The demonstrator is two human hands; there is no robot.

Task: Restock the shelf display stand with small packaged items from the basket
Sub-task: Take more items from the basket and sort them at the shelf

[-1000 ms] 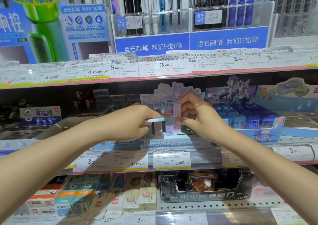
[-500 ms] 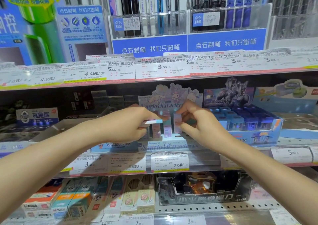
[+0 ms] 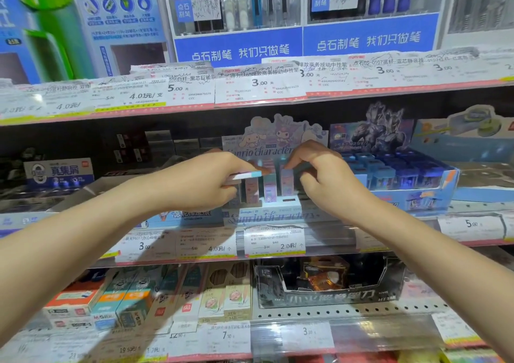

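At the far left of the middle shelf stands a dark blue box [image 3: 59, 171] with white lettering, well apart from the hands; the left hand [image 3: 207, 180] reaches in from the lower left with its fingers curled around a small flat packet [image 3: 244, 176], pinching it level so that its pale blue end points to the right; that packet hangs just above and in front of a row of upright pastel packets [image 3: 268, 187] standing in the cartoon display stand [image 3: 274, 214], whose backing card with printed characters rises behind the hands; the right hand [image 3: 324, 180] comes in from the lower right, its fingers bent down over the top of the rightmost upright packet [image 3: 286, 180] in the row, gripping it at its upper end; just beside the stand on the right sits a blue display box [image 3: 417, 193] full of small blue cartons; paper price tags [image 3: 274, 241] line the shelf edge below the stand; on the shelf beneath, to the right, is a black display carton [image 3: 328, 293] with an open front.
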